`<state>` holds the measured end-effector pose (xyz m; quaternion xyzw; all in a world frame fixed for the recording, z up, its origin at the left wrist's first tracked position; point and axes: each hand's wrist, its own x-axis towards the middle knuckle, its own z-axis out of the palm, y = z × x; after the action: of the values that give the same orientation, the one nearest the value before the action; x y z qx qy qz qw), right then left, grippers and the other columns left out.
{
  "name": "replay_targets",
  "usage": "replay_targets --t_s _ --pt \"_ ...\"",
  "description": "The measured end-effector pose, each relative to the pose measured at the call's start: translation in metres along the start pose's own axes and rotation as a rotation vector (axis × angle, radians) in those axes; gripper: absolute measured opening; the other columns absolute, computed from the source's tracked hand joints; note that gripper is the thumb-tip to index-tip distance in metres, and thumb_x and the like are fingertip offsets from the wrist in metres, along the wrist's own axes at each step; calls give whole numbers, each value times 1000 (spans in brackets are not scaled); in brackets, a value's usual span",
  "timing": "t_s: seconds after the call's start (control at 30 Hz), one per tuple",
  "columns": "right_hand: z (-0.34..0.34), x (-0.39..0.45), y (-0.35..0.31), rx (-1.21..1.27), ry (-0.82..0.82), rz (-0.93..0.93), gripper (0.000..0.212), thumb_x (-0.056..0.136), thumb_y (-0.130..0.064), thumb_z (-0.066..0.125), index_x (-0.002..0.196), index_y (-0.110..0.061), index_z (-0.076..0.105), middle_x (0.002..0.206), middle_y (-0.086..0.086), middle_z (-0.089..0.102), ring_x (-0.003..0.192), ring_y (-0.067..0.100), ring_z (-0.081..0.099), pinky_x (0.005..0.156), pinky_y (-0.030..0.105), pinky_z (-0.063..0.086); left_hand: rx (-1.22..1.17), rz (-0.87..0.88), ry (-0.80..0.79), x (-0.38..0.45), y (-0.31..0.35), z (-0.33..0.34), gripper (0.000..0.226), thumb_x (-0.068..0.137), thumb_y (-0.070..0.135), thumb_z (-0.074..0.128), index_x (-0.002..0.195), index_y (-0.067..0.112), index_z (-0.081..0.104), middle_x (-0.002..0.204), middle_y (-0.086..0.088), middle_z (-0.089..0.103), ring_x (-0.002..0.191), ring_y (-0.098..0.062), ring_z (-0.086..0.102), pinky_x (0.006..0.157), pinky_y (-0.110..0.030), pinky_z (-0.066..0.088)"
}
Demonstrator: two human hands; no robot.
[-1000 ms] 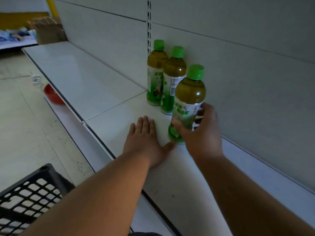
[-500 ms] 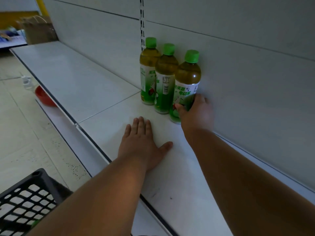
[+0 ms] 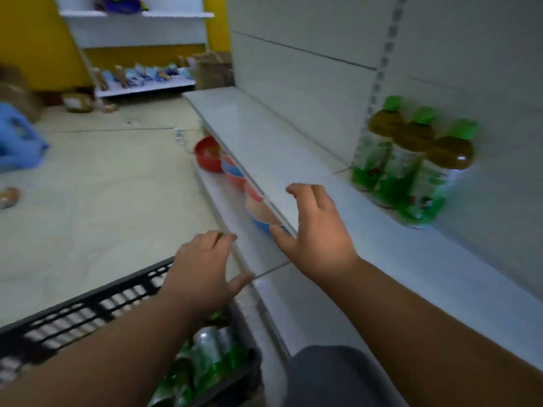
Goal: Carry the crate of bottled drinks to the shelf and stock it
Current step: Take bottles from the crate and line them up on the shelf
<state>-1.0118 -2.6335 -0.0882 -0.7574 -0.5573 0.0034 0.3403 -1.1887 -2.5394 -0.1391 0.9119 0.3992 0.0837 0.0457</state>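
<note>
Three green-capped tea bottles [image 3: 408, 168] stand in a row against the back panel of the white shelf [image 3: 264, 142] at the right. A black plastic crate [image 3: 82, 315] sits on the floor at lower left, with more green-labelled bottles [image 3: 205, 359] lying inside it. My left hand [image 3: 202, 274] hovers over the crate's far rim, fingers apart and holding nothing. My right hand [image 3: 317, 233] is in the air over the shelf's front edge, fingers spread, clear of the three bottles. The picture is blurred by motion.
Red and blue bowls [image 3: 235, 174] sit on the lower shelf under the shelf's front edge. A far shelf unit [image 3: 141, 83] with small goods stands by the yellow wall. A blue bag [image 3: 17, 142] lies on the floor at left, a cardboard box [image 3: 213, 70] at the shelf's far end.
My right hand let go of the third bottle and drew back from the row. My left hand lifted off the shelf and moved down toward the crate. The view swung left and down.
</note>
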Motion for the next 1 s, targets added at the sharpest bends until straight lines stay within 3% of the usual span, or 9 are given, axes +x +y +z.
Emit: replay_targets --t_s 0.13,0.33,0.5,0.73,0.8,0.87,0.93,1.0 --pt "69 -5 -94 -72 -294 -222 68 81 -38 71 140 -21 42 133 7 47 124 28 46 104 43 42 11 -218 14 -77 -89 -19 85 69 80 44 130 22 58 115 -1 62 105 -26 58 90 -42 49" --pt "182 -33 -186 -234 -639 -426 74 80 -45 71 142 -26 35 134 6 46 121 28 47 97 43 46 -22 -486 -6 -184 -184 -10 82 79 75 57 142 25 46 132 2 54 121 -20 50 101 -38 43" --pt "267 -71 -197 -248 -824 -376 75 83 -45 71 145 -26 32 136 5 44 122 24 45 98 40 45 -116 -622 -49 -241 -219 46 78 85 72 53 145 25 42 136 3 51 123 -17 47 104 -36 40" --pt "354 -106 -146 -269 -969 -147 68 84 -51 69 138 -22 38 135 9 45 122 30 48 94 41 47 -260 -722 -109 -255 -211 130 68 88 68 51 137 21 47 132 -1 51 124 -23 48 102 -36 38" --pt "373 -111 -131 -276 -1005 -68 73 82 -56 70 138 -21 40 135 11 48 119 30 50 89 39 48 -278 -750 -109 -254 -208 140 75 91 69 42 148 20 34 152 -4 37 143 -25 31 118 -35 21" --pt "392 -113 -121 -252 -1015 58 90 74 -65 71 143 -18 38 138 11 49 121 31 52 91 40 49 -247 -783 -140 -254 -209 145 90 93 72 32 160 16 8 168 -7 3 154 -23 -1 119 -33 -6" --pt "410 -114 -119 -221 -1015 188 104 69 -74 69 146 -14 34 140 12 49 123 33 52 91 42 52 -201 -778 -158 -255 -210 147 99 91 77 23 158 14 -15 166 -8 -20 151 -20 -21 117 -34 -15" --pt "431 -115 -118 -293 -1018 218 107 70 -78 65 146 -9 32 137 14 52 120 34 55 81 38 51 -197 -788 -179 -253 -209 149 103 85 80 12 151 13 -30 162 -10 -31 148 -21 -31 120 -36 -15"
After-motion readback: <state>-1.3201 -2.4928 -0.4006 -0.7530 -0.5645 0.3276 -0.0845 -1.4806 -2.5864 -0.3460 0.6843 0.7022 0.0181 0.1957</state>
